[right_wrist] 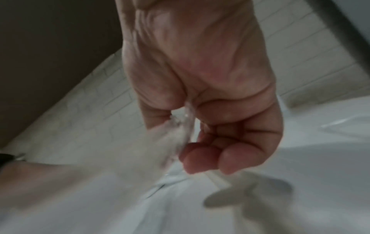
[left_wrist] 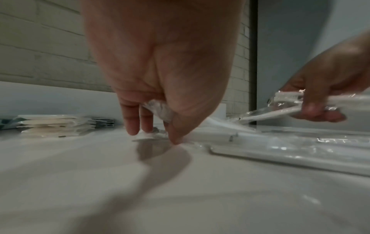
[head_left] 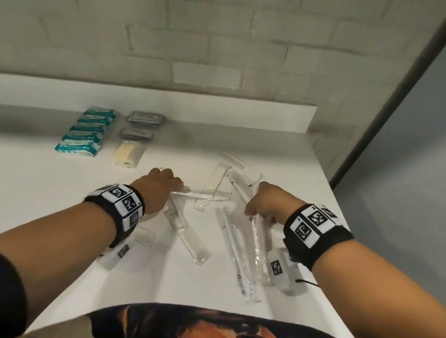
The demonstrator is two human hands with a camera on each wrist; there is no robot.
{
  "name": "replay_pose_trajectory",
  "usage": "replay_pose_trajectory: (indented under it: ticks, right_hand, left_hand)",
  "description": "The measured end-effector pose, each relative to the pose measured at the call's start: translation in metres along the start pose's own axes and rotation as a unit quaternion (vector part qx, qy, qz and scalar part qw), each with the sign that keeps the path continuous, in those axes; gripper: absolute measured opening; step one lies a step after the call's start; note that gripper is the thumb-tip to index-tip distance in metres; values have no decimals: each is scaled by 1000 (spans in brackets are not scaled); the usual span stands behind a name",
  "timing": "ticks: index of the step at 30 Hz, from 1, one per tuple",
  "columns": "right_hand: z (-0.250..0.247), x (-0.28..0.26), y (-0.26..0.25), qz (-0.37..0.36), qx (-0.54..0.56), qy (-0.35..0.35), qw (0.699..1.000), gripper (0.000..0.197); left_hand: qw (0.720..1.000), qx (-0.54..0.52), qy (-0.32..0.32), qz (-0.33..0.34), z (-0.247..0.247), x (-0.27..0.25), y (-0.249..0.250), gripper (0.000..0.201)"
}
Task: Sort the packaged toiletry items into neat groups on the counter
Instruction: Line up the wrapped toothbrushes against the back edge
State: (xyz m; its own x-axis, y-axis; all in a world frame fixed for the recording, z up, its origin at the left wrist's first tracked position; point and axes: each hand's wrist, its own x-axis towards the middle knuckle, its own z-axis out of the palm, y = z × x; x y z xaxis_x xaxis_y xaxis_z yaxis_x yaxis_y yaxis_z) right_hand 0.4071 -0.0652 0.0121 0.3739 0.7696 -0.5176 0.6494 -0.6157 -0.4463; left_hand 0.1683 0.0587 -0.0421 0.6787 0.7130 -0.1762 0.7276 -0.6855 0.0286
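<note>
On the white desk [head_left: 45, 204], the teal-and-white wrapped packets [head_left: 85, 131] form a sorted row at far left, with the grey sachets [head_left: 140, 126] just beside them. Our left hand [head_left: 162, 187] pinches the end of a clear-sleeved long item [head_left: 202, 193] lying across others. Our right hand [head_left: 266, 204] is curled round a clear-wrapped toothbrush [head_left: 259, 242], partly lifted. We judge the risk as slippery film: overlapping sleeves may drag neighbours or slide out of either grip.

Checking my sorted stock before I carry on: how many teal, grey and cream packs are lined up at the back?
Teal packets: about 6, overlapping
Grey packets: 2 visible
Cream pack: 1
Total: about 9
</note>
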Motion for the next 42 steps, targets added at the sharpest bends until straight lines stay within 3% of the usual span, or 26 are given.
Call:
replay_pose_trajectory:
  ticks: [3,5,10,12,16,22,25,30,35,37,41,42]
  right_hand:
    - [21,-9,-3,-18,-28,-77,997,38]
    - [36,-17,-6,-23,-81,-91,992,44]
    - [43,-16,-18,-39,-163,-65,984,15]
    - [42,-13,-22,-45,-186,-43,980,15]
    - [39,0,-23,-40,-127,-17,991,51]
    - [-9,30,-23,-39,-9,33,999,51]
    - [-33,53,-27,-56,67,74,993,57]
    - [-48,92,-37,-84,34,120,989,57]
    - [-45,113,-37,-114,-23,113,987,44]
    - [-42,111,-38,-125,-30,93,987,49]
    - [-18,92,-36,-126,-16,1,992,81]
    - [-10,84,-35,-123,-20,-24,992,80]
  left_hand:
    - [998,52,15,-12,-2,2,4,44]
    - [996,86,17,-12,-3,1,6,35]
    - [995,90,35,-13,-1,-3,8,30]
    - [996,79,39,-16,-3,-3,9,27]
    - [997,49,52,-13,-9,-4,6,21]
    - [986,-122,70,-87,-17,-2,3,23]
    - [981,-149,66,-105,-20,10,9,15]
    - [990,-132,10,-41,-30,31,38,24]
    - [992,-115,-43,-40,-39,35,51,19]
    - [992,-108,-59,-41,-43,29,53,22]
    - [986,-130,-103,-32,-41,-5,57,29]
    - [984,-131,-116,-18,-41,-15,57,31]
